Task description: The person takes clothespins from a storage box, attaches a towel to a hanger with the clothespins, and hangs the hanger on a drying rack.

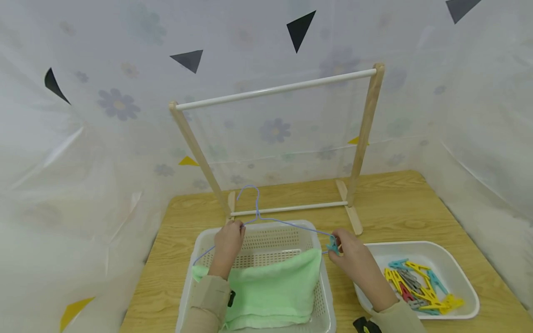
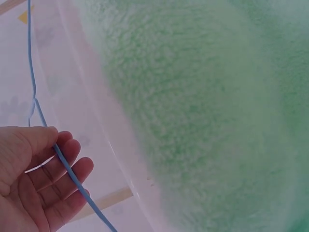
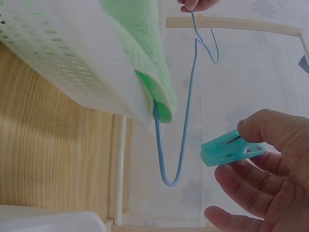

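My left hand pinches the upper wire of a blue hanger between thumb and fingers, left of its hook. A light green towel hangs over the hanger's lower bar, above and partly within a white perforated basket. Near the hanger's right end, my right hand holds a teal clothespin between thumb and fingers. In the right wrist view, the clothespin is apart from the hanger's bent end, which sticks out past the towel edge.
Behind the basket stands a wooden rack with a white top bar. To the right, a white tray holds several yellow, grey, red and teal clothespins. Plastic sheeting hangs around the wood-grain table.
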### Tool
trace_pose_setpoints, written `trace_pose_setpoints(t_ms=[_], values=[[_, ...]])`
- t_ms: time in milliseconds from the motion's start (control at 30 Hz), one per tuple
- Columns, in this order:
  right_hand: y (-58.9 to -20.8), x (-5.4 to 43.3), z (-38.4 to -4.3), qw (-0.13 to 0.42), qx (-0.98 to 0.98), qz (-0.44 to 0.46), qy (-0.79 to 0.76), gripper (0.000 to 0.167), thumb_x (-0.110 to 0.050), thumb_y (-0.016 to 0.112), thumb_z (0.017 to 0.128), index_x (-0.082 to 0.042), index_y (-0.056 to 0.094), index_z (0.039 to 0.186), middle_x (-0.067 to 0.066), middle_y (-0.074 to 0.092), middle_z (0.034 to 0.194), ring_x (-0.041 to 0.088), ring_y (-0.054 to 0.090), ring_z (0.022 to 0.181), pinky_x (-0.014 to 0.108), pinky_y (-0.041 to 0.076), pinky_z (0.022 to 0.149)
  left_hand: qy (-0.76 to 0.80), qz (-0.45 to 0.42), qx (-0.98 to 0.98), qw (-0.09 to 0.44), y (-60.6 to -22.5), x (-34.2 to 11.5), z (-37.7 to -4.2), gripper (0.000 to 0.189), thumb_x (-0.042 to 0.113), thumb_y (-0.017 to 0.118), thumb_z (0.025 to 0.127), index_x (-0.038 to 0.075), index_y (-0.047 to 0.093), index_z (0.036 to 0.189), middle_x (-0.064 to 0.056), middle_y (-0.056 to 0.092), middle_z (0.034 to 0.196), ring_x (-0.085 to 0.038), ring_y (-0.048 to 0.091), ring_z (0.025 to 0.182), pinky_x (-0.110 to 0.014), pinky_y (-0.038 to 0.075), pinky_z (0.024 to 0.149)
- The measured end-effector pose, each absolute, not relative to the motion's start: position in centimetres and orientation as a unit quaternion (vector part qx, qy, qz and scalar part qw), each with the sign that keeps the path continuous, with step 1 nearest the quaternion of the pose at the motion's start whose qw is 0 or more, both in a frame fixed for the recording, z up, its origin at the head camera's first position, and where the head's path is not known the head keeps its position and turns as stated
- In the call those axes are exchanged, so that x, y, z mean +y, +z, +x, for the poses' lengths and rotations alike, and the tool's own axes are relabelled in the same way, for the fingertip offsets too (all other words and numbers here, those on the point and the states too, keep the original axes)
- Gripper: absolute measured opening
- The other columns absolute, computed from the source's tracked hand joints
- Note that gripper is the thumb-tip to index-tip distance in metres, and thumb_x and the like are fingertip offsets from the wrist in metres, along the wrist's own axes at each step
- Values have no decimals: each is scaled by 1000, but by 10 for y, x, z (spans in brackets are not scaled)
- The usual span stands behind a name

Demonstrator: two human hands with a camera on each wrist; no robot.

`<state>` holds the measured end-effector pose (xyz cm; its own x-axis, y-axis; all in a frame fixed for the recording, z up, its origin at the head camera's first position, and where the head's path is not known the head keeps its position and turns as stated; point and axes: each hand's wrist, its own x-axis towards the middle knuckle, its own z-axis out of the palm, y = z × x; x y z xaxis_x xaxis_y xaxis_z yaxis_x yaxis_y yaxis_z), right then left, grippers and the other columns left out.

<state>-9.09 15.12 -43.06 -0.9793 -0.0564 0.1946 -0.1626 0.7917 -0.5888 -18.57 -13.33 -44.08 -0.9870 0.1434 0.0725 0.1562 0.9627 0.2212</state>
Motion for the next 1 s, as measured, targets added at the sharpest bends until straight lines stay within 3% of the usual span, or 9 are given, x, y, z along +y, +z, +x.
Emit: trace_pose_setpoints(t_ms=[333,633,1000], values=[[-434,150,-91,90,-943,61,313,26,-4,68,71,0,54,92,0,50,77,18,55,70,24,43,53,-127,-78,-988,51,-442,-136,-183,14,15,59,87,8,65,98,-7,65,90,-24,63,76,-35,50,55],[-434,149,-91,96,-945,65,306,26,-4,68,71,0,54,91,0,50,77,14,53,68,25,44,54,-137,-80,-985,70,-437,-138,-180,13,15,58,88,9,65,97,-6,64,87,-23,62,72,-33,49,53],[-435,149,-90,108,-943,77,304,26,-3,69,70,0,54,91,-1,49,76,13,52,68,25,44,54,-123,-114,-982,86,-421,-142,-170,11,16,59,87,11,65,95,-5,65,88,-18,58,58,-26,43,43]])
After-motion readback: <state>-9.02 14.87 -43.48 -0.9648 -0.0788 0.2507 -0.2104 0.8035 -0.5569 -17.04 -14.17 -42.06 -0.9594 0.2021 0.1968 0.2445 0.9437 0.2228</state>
